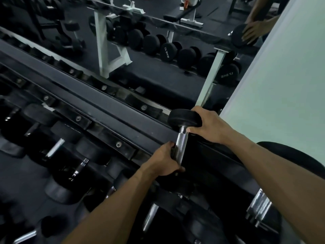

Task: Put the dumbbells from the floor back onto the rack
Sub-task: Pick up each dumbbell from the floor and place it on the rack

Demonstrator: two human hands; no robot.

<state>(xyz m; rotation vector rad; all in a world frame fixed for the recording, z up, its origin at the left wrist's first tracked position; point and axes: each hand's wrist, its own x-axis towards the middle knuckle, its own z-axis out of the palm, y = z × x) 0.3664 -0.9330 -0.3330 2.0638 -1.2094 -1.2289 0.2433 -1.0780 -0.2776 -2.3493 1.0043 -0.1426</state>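
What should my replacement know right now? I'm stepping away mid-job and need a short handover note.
Left hand: grips the chrome handle of the dumbbell.
Right hand: cups the dumbbell's far black head.
The dumbbell is off the floor, at the right end of the rack's top rail, near the mirror; not yet clearly seated.
Lower tiers already hold other dumbbells.
Left: seat this one, let go. The floor is barely in view, so check for more.

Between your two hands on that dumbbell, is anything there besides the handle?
No. In the head view only bare chrome handle runs between the left hand, which grips its lower part, and the right hand, which holds the dumbbell's upper black head.
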